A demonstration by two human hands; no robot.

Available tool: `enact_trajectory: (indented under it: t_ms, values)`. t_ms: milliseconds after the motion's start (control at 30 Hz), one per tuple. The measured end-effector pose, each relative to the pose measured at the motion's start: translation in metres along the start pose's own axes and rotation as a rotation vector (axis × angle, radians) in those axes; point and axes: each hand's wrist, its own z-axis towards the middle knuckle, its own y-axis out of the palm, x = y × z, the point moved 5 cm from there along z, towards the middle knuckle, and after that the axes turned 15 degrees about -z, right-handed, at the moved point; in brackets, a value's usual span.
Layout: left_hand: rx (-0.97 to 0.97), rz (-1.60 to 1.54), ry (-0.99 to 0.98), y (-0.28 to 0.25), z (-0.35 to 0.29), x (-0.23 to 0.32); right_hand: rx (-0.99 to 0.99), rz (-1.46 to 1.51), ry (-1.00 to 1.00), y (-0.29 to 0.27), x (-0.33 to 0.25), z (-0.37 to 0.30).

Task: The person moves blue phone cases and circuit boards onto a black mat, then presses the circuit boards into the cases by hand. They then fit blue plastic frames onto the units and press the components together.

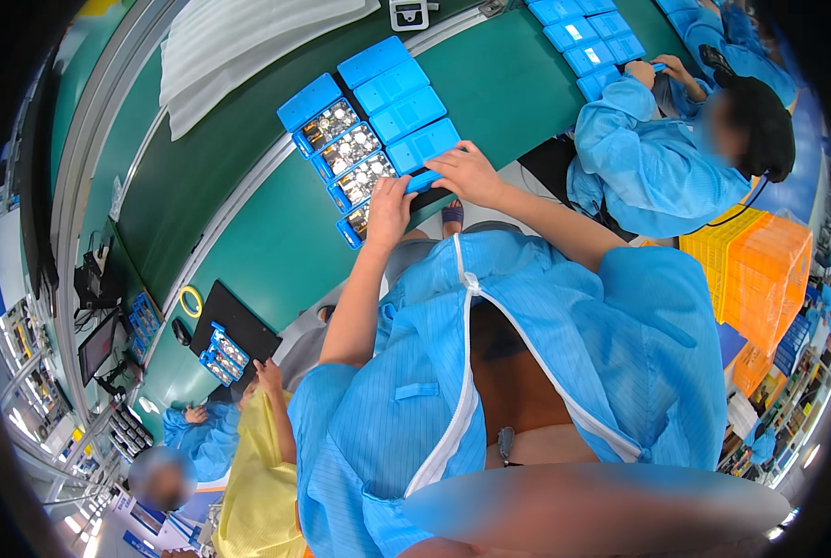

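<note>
My left hand (389, 212) and my right hand (471, 175) meet at the near edge of the bench, fingers closed on a blue plastic case (422, 181) held between them. Its inside is hidden from view. Just beyond my right fingers lies a closed blue case (422, 145), the nearest in a column of closed cases (385, 86). To the left, beside my left hand, several open blue cases (350, 149) show metallic and dark parts inside. The nearest open case (358, 221) is partly covered by my left hand.
The green bench (276, 232) runs from lower left to upper right. White foam sheets (248, 56) lie at the back. A co-worker in blue (643, 158) handles blue cases at right. At lower left are a black mat (234, 321), yellow tape roll (190, 301) and other people. Orange crates (759, 270) stand behind.
</note>
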Motion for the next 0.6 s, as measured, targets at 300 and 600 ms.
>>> enact_trajectory:
  t_ms: [300, 600]
  values:
    - [0.028, 0.007, -0.003, 0.002, -0.004, 0.0, 0.059, -0.008, -0.033, 0.004, -0.002, 0.0]
    - [-0.053, 0.1, 0.049, 0.015, 0.023, 0.029, 0.03, -0.002, -0.047, 0.002, 0.003, 0.0]
